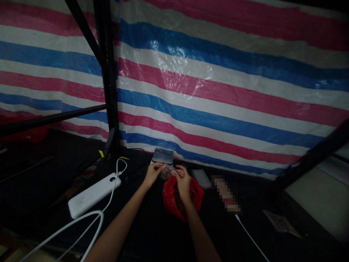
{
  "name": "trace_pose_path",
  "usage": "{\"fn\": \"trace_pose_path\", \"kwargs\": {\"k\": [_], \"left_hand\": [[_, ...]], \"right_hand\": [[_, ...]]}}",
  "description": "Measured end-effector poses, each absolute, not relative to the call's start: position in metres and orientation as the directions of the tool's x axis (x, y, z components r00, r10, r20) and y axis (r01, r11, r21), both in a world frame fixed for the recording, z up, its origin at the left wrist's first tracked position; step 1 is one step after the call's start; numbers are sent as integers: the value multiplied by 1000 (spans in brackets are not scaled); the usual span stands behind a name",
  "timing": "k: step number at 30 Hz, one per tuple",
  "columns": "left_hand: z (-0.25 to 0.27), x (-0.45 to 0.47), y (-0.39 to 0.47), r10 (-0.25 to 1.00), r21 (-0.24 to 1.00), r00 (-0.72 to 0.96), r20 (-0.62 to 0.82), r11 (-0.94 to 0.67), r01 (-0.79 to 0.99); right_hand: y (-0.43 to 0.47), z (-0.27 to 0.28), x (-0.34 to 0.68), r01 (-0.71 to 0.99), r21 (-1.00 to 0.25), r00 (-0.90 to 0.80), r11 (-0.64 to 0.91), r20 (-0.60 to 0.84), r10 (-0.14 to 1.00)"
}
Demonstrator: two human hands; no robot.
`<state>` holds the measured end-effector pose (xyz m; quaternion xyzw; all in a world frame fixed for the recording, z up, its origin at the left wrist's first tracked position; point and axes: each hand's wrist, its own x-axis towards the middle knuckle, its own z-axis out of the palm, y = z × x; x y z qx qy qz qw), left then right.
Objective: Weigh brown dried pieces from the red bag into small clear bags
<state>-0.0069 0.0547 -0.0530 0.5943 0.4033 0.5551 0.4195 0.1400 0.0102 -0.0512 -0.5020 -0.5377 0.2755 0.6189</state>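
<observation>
Between my two hands hangs a small clear plastic bag (167,172) with brownish bits in its lower part; what they are is too dark to tell. My left hand (154,173) pinches one upper edge of the bag, and my right hand (182,178) pinches the other. Below my right wrist a red plastic bag (169,198) lies spread wide, with a heap of small dark brown pieces inside. Just beyond my left hand is a flat device with a grey top (163,155), perhaps a small scale. A stack of clear bags (201,178) rests right of the red bag.
On the left lies a white power bank (92,196) with a white cable (102,214) looping toward me. To the right are a blurred-out phone-like object (226,194) on a cable and a flat clear packet (282,222). A dark metal post (110,91) stands before the striped sheet (204,83).
</observation>
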Motion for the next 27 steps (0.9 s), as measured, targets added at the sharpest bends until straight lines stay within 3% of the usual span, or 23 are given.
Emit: {"fn": "trace_pose_path", "kwargs": {"k": [6,21,27], "left_hand": [[-55,-1,54,939,936,-5,343,-342,86],[-60,-7,61,939,956,222,261,-283,71],[-68,-7,69,946,941,197,258,-292,169]], "right_hand": [[14,-56,144,173,-930,276,323,361,891],[16,-58,146,194,-920,247,341,382,890],[18,-62,147,230,-915,240,332,384,892]]}}
